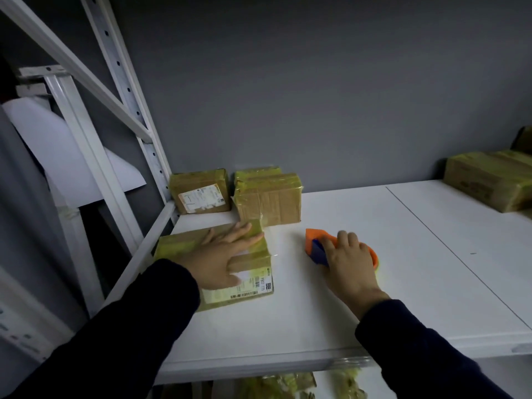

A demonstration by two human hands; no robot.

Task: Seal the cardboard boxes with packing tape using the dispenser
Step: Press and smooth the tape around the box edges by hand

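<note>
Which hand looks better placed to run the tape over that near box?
Right. The right hand grips the orange tape dispenser beside the box, while the left hand lies flat on top, steadying it.

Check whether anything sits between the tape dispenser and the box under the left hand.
Nothing visible does. The right hand grips the tape dispenser, and only bare shelf lies between it and the box the left hand presses. The other boxes stand farther back, off that path.

Cardboard boxes [267, 197] w/ glossy yellowish tape, smooth plastic dispenser [315, 243], matt white shelf [374, 269].
</note>
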